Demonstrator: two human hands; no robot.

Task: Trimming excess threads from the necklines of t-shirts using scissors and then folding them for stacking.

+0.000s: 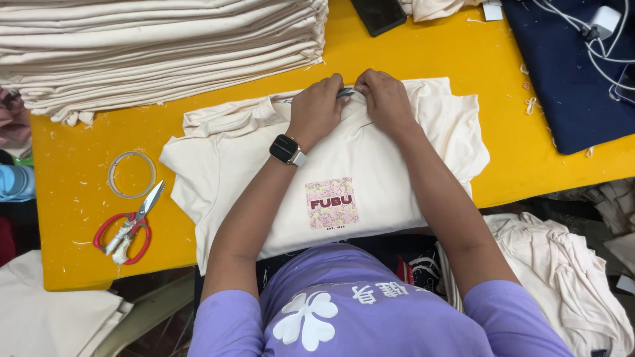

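We are pinching the collar of the cream T-shirt (370,165) with both hands, left hand (317,109) and right hand (385,100) touching; red scissors (129,228) are lying nearby on the yellow tabletop (79,198).

red-handled scissors (127,231), tape ring (131,174), stacked cream cloth (159,46) (far left), black phone (378,14), navy fabric (569,86)

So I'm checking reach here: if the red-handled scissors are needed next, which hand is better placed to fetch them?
Probably the left hand. The scissors lie on the yellow table on the person's left. The right hand would have to cross over. Both hands now pinch the neckline of the cream T-shirt.
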